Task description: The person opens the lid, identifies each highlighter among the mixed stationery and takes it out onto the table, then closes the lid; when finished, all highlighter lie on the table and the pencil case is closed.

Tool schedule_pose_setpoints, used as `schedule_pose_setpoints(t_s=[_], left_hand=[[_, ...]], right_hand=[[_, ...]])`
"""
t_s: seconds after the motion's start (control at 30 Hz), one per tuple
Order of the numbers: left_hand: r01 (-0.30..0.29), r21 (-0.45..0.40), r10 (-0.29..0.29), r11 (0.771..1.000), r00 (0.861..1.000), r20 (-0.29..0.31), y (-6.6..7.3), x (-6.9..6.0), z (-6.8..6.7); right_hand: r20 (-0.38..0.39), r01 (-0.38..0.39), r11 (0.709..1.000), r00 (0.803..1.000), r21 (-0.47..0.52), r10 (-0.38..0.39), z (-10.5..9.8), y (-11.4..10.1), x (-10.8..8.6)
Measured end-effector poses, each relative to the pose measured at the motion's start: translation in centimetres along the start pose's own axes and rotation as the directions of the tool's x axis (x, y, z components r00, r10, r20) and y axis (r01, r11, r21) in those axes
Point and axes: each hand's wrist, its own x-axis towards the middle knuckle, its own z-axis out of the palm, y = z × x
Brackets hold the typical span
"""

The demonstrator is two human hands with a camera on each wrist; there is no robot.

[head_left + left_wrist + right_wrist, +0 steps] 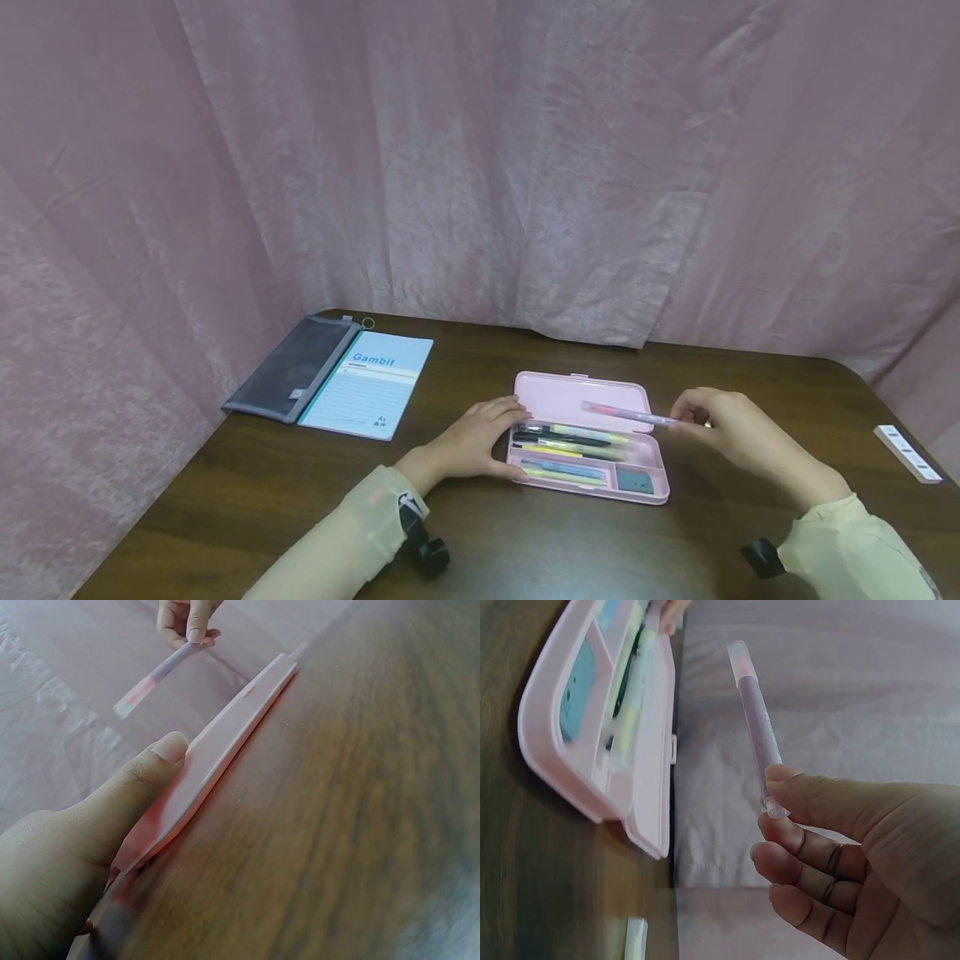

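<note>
A pink plastic pencil case (643,452) lies open on the table, its lid (558,390) folded back towards the curtain. In its long rear compartment several pens and highlighters (573,439) lie side by side, black and yellow among them; the front left compartment holds slim blue and yellow pens (566,472), and the small front right one a grey-green eraser (634,480). The tabletop (510,550) is dark brown wood-grain, with crushed pink curtain (487,167) hanging behind it. Over to the left, a pale blue "Gambit" notebook (367,387) lies right beside a dark zip pouch (296,367); near the right edge sits a narrow white box (907,454). The left hand (472,439) grips the case's left end, thumb spread wide from the fingers, thumb at the front corner and fingertips at the back. The right hand (731,425), wrist bent inwards, pinches a purple highlighter (628,413) by one end between thumb and forefinger, the other fingers loosely curled; its clear-capped pink tip points left, held above the lid.
</note>
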Motion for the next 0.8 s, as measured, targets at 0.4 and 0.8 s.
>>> schedule_pose_setpoints(t_s=[0.4,0.8], left_hand=[[0.015,-0.014,-0.014,1.0,1.0,0.013,-0.3,0.1,0.3],[0.003,-0.001,-0.003,1.0,1.0,0.008,-0.3,0.0,0.3]], right_hand=[[-0.018,-0.081,0.995,0.997,-0.061,0.08,-0.6,2.8,-2.2],[-0.044,-0.127,0.987,0.991,-0.1,0.123,0.7,6.3,-5.1]])
